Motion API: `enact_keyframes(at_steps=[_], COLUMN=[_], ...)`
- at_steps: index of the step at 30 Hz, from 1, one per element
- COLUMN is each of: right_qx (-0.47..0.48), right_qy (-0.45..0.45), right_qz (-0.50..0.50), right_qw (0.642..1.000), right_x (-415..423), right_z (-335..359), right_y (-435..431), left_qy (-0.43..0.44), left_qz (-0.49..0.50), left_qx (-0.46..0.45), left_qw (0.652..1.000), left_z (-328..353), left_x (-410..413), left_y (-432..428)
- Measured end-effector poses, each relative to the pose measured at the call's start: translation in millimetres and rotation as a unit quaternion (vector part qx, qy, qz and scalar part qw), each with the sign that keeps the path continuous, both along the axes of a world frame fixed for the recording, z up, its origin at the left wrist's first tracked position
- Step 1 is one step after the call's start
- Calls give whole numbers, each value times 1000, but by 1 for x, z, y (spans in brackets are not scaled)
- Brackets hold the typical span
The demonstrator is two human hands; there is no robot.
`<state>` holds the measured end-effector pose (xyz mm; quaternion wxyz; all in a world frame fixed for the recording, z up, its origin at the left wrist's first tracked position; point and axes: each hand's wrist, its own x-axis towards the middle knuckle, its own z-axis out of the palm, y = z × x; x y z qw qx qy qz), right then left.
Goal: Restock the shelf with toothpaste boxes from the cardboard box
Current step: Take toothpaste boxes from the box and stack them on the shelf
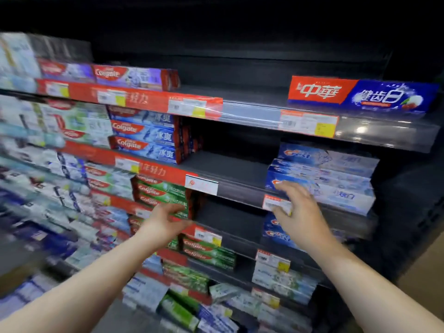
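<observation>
Dark store shelves (240,164) hold rows of toothpaste boxes. A stack of blue-white Crest boxes (336,179) sits on the middle shelf at right. My right hand (298,210) hovers in front of the stack's left end with fingers spread and relaxed, holding nothing. My left hand (168,219) reaches towards the green Colgate boxes (165,193), fingers loosely bent and empty. Whether either hand touches a box is unclear. A red-blue box (360,94) lies alone on the top shelf at right. The cardboard box is out of view.
Blue Colgate boxes (146,135) are stacked on the second shelf at left. Bare shelf gaps (235,140) lie between the Colgate and Crest stacks. Price tags (310,123) line the shelf edges. The left side is blurred. More boxes fill the lower shelves (209,258).
</observation>
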<state>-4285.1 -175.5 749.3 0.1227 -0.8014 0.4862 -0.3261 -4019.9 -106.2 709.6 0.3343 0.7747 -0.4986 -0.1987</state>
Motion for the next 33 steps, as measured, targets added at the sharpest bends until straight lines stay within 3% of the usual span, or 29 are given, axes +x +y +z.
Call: enact_keyframes(at_steps=[3, 7, 15, 22, 33], right_qx=[51, 117, 174, 273, 313], right_qy=[8, 37, 133, 162, 210], right_qz=[45, 94, 214, 279, 320], right_qw=[998, 988, 952, 906, 869], right_x=[36, 101, 318, 480, 661], right_z=[-16, -32, -65, -107, -165], right_y=[15, 39, 119, 205, 226], left_qy=[-41, -29, -17, 60, 133], left_qz=[22, 73, 164, 267, 367], left_qx=[71, 104, 148, 209, 206], left_qw=[996, 991, 975, 939, 897], left_z=[-21, -39, -77, -114, -156], left_x=[42, 102, 263, 393, 511], left_y=[43, 103, 245, 391, 453])
